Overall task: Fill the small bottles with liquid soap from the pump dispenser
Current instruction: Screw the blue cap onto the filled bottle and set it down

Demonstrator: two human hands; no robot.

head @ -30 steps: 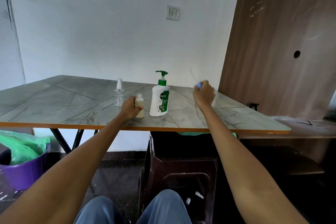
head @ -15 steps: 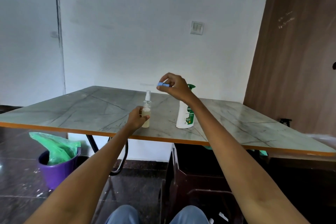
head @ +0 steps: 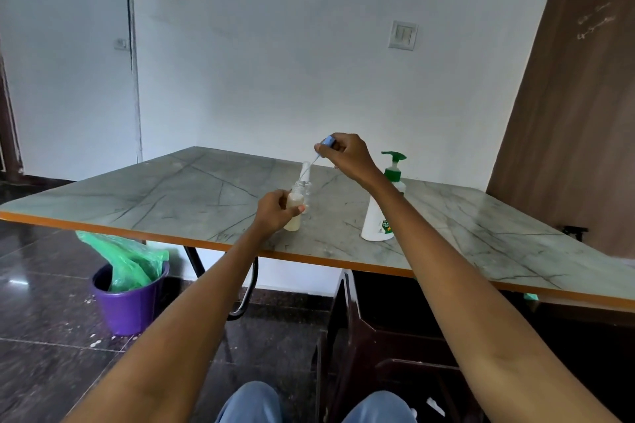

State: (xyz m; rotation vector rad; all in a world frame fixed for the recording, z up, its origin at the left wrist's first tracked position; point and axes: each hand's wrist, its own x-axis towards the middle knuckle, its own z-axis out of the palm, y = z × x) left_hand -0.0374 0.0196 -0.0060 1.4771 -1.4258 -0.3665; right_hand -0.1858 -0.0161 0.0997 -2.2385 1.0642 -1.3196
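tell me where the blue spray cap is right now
In the head view, the blue spray cap is pinched in the right hand, above the small bottle that the left hand holds.

I'm gripping a small soap-filled bottle [head: 294, 213] upright on the table, white green-pump dispenser [head: 382, 209] standing to its right

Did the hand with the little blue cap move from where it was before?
Yes. The right hand with the blue cap was to the right of the pump dispenser; now it is on its left, raised over the small bottle.
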